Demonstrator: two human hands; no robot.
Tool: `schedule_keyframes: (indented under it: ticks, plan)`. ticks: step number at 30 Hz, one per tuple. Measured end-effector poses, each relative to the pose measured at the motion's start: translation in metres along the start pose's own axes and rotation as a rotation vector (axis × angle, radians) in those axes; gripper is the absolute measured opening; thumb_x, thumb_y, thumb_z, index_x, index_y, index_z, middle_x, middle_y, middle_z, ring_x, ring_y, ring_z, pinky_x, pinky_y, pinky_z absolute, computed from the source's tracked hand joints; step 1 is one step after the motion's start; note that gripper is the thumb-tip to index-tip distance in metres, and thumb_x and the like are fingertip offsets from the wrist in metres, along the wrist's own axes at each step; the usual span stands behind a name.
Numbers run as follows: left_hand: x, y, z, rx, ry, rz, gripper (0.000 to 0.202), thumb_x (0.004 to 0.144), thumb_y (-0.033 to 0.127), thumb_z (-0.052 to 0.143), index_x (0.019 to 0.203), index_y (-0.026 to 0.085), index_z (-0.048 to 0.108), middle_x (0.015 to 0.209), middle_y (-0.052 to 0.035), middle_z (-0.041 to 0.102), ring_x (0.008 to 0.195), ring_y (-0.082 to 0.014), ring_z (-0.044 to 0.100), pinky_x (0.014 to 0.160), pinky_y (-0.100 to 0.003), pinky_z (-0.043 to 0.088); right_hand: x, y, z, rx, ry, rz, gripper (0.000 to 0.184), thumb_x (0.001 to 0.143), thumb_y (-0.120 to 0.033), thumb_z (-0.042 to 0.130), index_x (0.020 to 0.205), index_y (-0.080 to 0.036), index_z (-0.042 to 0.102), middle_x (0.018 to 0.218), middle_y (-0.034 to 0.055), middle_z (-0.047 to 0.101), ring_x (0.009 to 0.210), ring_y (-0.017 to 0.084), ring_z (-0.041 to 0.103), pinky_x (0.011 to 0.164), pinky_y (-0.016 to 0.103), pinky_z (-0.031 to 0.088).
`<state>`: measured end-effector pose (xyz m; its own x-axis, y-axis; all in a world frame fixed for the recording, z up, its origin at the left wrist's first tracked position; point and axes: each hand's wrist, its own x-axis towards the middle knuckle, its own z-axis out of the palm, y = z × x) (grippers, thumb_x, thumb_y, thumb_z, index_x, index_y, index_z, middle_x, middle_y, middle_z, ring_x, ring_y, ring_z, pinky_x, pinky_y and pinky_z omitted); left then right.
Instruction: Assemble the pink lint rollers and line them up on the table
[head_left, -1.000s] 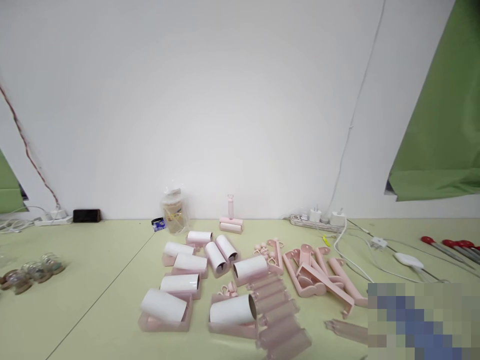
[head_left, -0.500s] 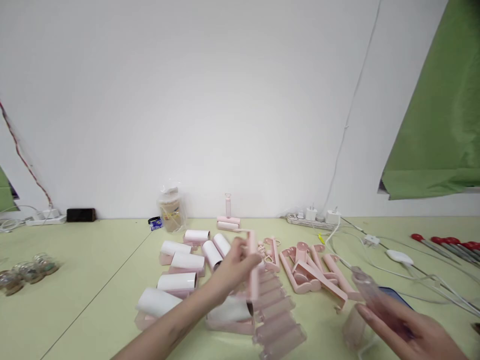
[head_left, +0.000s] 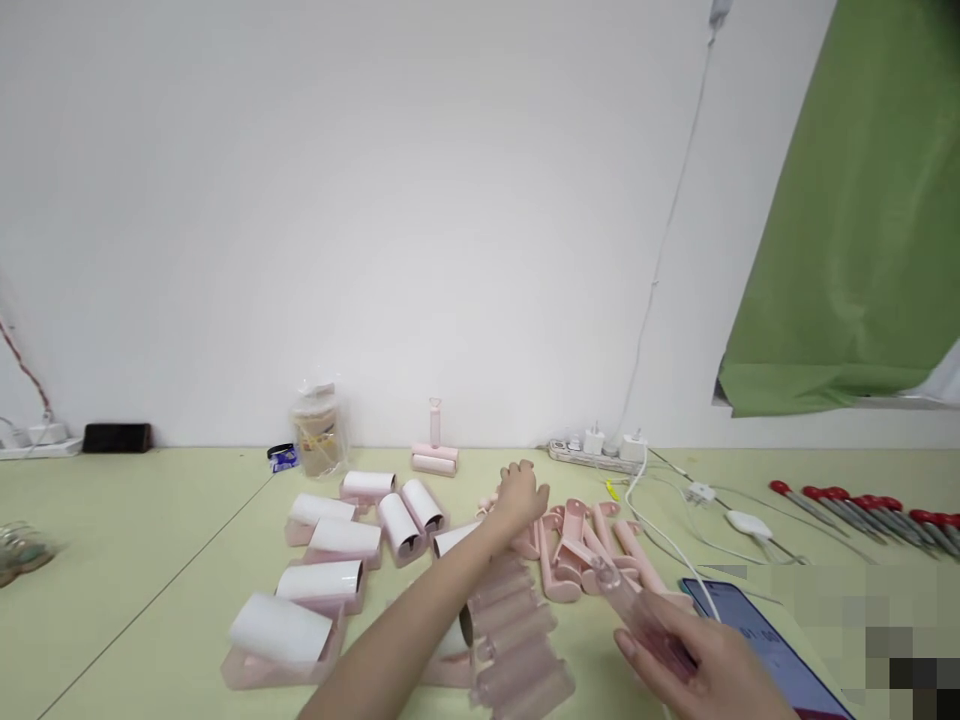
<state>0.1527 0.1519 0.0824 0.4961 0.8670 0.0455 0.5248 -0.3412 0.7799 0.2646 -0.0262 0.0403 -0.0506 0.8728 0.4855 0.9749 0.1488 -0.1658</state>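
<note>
My left hand (head_left: 521, 497) reaches forward over the table and rests on the pile of pink handle frames (head_left: 581, 540), fingers curled down onto small pink pieces; what it grips is hidden. My right hand (head_left: 701, 665) at the lower right is closed round a clear pink cover (head_left: 637, 615) that points up and left. Several white paper rolls (head_left: 341, 540) lie on pink bases left of my left arm. A stack of translucent pink covers (head_left: 517, 650) lies under that arm.
An assembled pink roller (head_left: 434, 455) and a plastic jar (head_left: 316, 432) stand by the wall. A power strip (head_left: 592, 455) with white cables, red-handled screwdrivers (head_left: 862, 508), a phone (head_left: 765, 650) and green cloth (head_left: 847, 230) are at the right.
My left hand came in, lifted a pink frame, then moved forward and down onto the frame pile. My right hand entered with the clear cover. The view shifted right.
</note>
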Motion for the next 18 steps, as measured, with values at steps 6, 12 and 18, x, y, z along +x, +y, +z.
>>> schedule_keyframes:
  ticks: [6, 12, 18]
  plan:
    - [-0.091, -0.003, -0.049, -0.09, -0.41, 0.106, 0.046, 0.079, 0.057, 0.046, 0.096, 0.017, 0.063, 0.078, -0.0025, 0.065, 0.07, -0.0161, 0.058, 0.065, -0.026, 0.045, 0.02, -0.043, -0.004, -0.11, 0.026, -0.412, 0.015, 0.055, -0.012, 0.053, 0.063, -0.023, 0.048, 0.048, -0.0047, 0.055, 0.043, 0.014, 0.05, 0.044, 0.024, 0.023]
    - [-0.172, -0.054, -0.063, -0.468, -0.659, -0.178, 0.036, 0.068, 0.045, 0.065, 0.091, 0.018, 0.062, 0.059, 0.0044, 0.054, 0.044, -0.0052, 0.037, 0.045, -0.018, 0.027, 0.036, -0.057, -0.007, 0.344, -0.079, -0.367, 0.041, 0.051, -0.043, 0.076, 0.077, -0.024, 0.051, 0.073, -0.0003, 0.058, 0.061, 0.018, 0.053, 0.05, 0.024, 0.034]
    - [-0.205, -0.078, -0.047, -0.762, -0.422, -0.298, 0.042, 0.071, 0.052, 0.057, 0.094, 0.021, 0.039, 0.057, 0.0096, 0.042, 0.046, -0.0051, 0.029, 0.048, -0.019, 0.021, 0.03, -0.058, -0.017, 1.428, 0.101, -0.042, 0.045, 0.087, -0.045, 0.034, 0.051, -0.021, 0.024, 0.052, -0.0038, 0.025, 0.038, 0.011, 0.021, 0.036, 0.027, 0.027]
